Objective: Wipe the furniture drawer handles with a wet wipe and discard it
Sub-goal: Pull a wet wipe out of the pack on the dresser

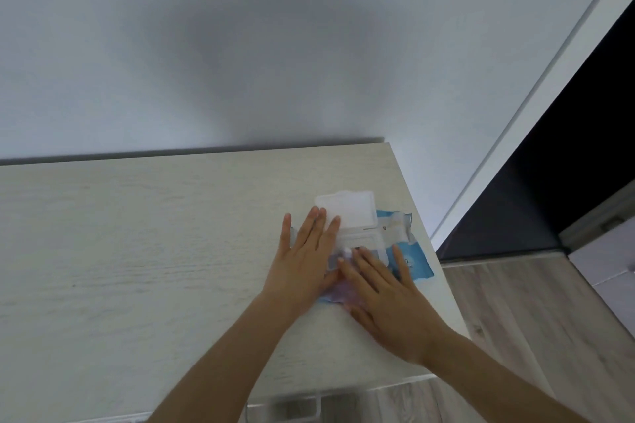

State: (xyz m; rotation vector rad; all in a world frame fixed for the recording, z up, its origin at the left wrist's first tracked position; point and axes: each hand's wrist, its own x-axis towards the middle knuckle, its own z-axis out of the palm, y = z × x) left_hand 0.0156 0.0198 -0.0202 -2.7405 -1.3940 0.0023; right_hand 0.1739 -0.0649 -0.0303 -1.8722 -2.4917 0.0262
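Note:
A blue wet wipe pack (414,259) lies near the right end of the pale wooden dresser top (137,251). Its white flip lid (354,208) stands open toward the wall. My left hand (302,257) presses flat on the pack's left side, with straight fingers reaching the lid. My right hand (388,299) lies over the pack's near part. Its thumb and index finger pinch the white tip of a wet wipe (347,252) at the opening. A pale drawer handle (285,403) shows just below the dresser's front edge.
A white wall rises behind the dresser. To the right are a white door frame (536,106), a dark doorway (584,134) and wood-look flooring (536,319). The dresser's right edge runs close to the pack.

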